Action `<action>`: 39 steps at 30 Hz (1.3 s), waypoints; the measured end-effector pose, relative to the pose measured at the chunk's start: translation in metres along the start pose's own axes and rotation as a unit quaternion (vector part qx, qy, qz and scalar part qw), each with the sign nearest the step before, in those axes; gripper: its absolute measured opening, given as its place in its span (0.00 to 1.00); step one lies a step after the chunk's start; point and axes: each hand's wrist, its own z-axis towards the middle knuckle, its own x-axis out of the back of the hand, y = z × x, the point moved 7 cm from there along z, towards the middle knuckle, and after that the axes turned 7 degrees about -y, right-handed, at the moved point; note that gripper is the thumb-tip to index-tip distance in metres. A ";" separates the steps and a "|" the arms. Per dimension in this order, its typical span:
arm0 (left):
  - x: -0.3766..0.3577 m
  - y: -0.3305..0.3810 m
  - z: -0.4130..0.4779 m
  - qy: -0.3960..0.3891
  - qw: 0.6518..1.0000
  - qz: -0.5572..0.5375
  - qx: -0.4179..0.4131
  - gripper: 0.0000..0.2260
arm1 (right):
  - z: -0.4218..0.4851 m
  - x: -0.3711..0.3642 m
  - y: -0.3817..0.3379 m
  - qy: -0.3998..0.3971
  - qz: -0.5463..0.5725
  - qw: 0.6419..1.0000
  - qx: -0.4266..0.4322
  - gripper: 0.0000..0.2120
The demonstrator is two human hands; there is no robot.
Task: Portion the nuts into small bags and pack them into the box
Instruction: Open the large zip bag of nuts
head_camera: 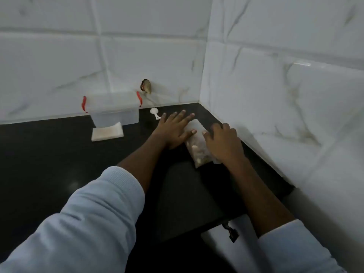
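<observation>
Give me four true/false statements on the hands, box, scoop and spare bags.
1. The left hand and right hand both rest on the bag of nuts. True.
2. The clear box stands right of the hands. False: it stands to their left, against the wall.
3. The white scoop lies on the counter between the box and the left hand. True.
4. The stack of empty bags is inside the box. False: it lies on the counter in front of it.

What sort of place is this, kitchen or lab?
Probably a home kitchen corner: dark countertop against white marble-look wall tiles, with a clear red-clipped box and white scoop set out.
</observation>
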 end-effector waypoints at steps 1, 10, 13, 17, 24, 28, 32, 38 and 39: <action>-0.002 0.003 0.003 -0.016 0.997 -0.070 0.010 0.32 | 0.003 -0.002 0.008 -0.017 0.041 0.999 -0.014 0.23; -0.005 -0.026 0.002 0.000 0.936 -0.326 0.128 0.30 | 0.021 -0.028 0.013 -0.216 0.222 0.950 -0.049 0.12; 0.002 -0.046 -0.022 0.013 0.928 -0.347 0.136 0.22 | 0.031 -0.033 -0.008 -0.243 0.208 0.947 -0.002 0.06; 0.012 -0.083 -0.072 0.033 0.909 -0.378 0.173 0.17 | 0.046 -0.045 -0.055 -0.278 0.159 0.944 0.085 0.06; 0.029 -0.148 -0.181 0.048 0.780 -0.559 0.279 0.21 | 0.051 -0.072 -0.151 -0.391 0.132 0.877 0.247 0.07; 0.047 -0.170 -0.216 -0.079 0.799 -0.504 0.318 0.25 | 0.044 -0.078 -0.191 -0.437 0.112 0.831 0.327 0.09; 0.050 -0.178 -0.228 -0.112 0.827 -0.413 0.365 0.26 | 0.041 -0.083 -0.198 -0.436 0.135 0.815 0.357 0.08; 0.033 -0.164 -0.212 -0.102 0.774 -0.543 0.309 0.24 | 0.037 -0.077 -0.192 -0.408 0.175 0.820 0.362 0.07; 0.033 -0.165 -0.210 -0.080 0.767 -0.564 0.296 0.20 | 0.036 -0.075 -0.192 -0.402 0.166 0.824 0.364 0.07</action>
